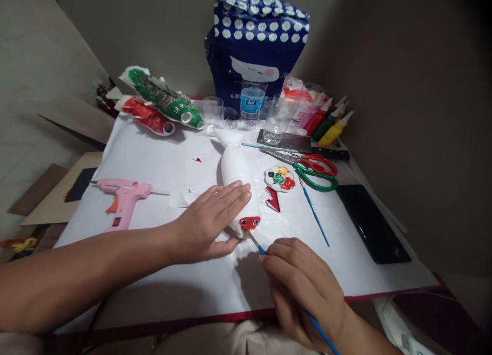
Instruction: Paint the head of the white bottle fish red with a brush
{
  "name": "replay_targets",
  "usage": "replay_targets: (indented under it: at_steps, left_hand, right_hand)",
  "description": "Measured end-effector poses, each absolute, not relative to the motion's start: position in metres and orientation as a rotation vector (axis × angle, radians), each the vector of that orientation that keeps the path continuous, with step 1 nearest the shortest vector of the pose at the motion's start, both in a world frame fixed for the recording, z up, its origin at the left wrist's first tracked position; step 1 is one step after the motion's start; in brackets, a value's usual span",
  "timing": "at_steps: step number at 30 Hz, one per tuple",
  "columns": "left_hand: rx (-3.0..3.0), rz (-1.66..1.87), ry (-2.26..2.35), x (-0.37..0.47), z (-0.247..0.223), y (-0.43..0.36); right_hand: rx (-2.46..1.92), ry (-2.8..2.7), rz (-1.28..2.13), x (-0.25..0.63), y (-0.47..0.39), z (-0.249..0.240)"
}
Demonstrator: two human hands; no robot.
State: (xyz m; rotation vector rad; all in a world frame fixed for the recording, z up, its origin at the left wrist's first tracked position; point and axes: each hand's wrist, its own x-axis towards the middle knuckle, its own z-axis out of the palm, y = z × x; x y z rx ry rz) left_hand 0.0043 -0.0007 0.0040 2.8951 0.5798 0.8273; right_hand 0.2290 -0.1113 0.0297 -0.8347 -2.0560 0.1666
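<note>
A white fish figure (234, 165) lies on the table, its tail pointing away from me and its head toward me. On its head is a red painted patch (250, 222) with two black-and-white eyes. My left hand (215, 216) rests across the body, fingers over the top and thumb by the head, holding it. In my right hand (303, 288) is a blue-handled paintbrush (258, 245), pinched in the fingers. The brush tip touches the fish's head at the lower edge of the red patch. Right of the fish sits a flower-shaped palette (279, 179) with several paint colours.
A pink glue gun (125, 196) lies left. Green (163, 96) and red (144, 114) fish figures lie at the back left. Scissors (315, 175), a knife (330, 153), another paintbrush (314, 211) and a black phone (372, 224) lie right. Cups, a bottle (251, 106) and paint tubes (334, 129) stand behind.
</note>
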Motion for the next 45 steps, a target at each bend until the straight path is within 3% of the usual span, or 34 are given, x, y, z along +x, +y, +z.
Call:
replay_targets:
  at_steps: [45]
  left_hand:
    - [2.897, 0.808, 0.587, 0.004, 0.004, -0.001]
  right_hand:
    - [-0.940, -1.916, 0.274, 0.237, -0.118, 0.032]
